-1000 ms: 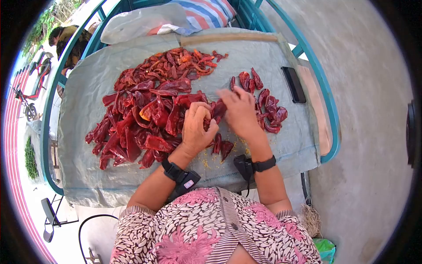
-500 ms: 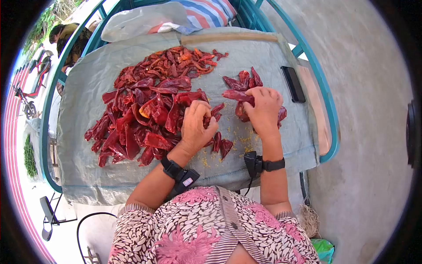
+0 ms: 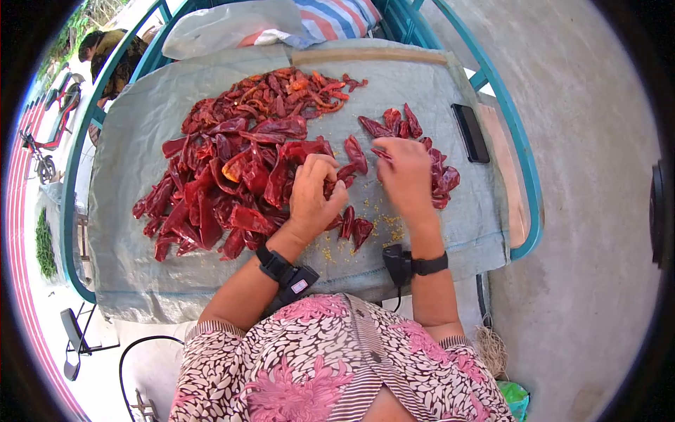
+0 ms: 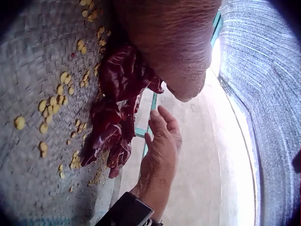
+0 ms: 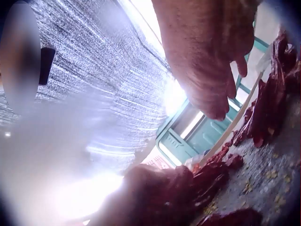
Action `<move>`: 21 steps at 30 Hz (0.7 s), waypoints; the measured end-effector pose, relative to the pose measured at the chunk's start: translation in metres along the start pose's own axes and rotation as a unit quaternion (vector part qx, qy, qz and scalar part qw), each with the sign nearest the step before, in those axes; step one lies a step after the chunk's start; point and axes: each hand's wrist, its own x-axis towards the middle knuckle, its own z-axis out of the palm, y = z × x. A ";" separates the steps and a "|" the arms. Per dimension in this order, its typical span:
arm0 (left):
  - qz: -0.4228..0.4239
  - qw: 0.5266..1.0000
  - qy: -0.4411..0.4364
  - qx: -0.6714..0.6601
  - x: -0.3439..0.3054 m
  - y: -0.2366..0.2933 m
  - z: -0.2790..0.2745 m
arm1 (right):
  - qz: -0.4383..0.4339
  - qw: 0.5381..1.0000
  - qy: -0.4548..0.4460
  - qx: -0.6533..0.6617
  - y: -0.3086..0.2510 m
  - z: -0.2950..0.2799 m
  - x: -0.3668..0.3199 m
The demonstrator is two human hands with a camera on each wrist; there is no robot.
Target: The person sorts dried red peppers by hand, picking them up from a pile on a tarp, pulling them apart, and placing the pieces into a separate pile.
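Observation:
Dried red peppers form a big heap [image 3: 211,190] on the cloth sheet [image 3: 176,281]. My left hand [image 3: 313,197] is at its right edge, fingers curled against a dark pepper [image 4: 120,75] that shows beneath the thumb in the left wrist view. To the right, my blurred right hand [image 3: 408,176] hovers by a smaller group of peppers [image 3: 443,176]. Its fingers [image 5: 207,89] look loosely extended, with nothing between them in the right wrist view. A single pepper [image 3: 356,155] lies between the two hands, and a red piece [image 3: 383,153] shows at the right fingertips.
Smaller, brighter pepper pieces [image 3: 267,95] lie behind the heap. Yellow seeds [image 3: 390,228] are scattered near two peppers [image 3: 361,232] in front. A phone [image 3: 470,133] rests at the right, inside the teal cart rail [image 3: 517,155]. A person [image 3: 112,63] is beyond the left rail.
My right hand first went right to the small group with a pepper at its fingers, then came slightly back left. A pepper now lies between the hands. My left hand stays in place.

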 end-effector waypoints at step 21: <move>-0.104 0.991 -0.010 -0.078 -0.007 -0.006 0.002 | 0.039 0.943 -0.107 0.312 -0.055 -0.013 -0.016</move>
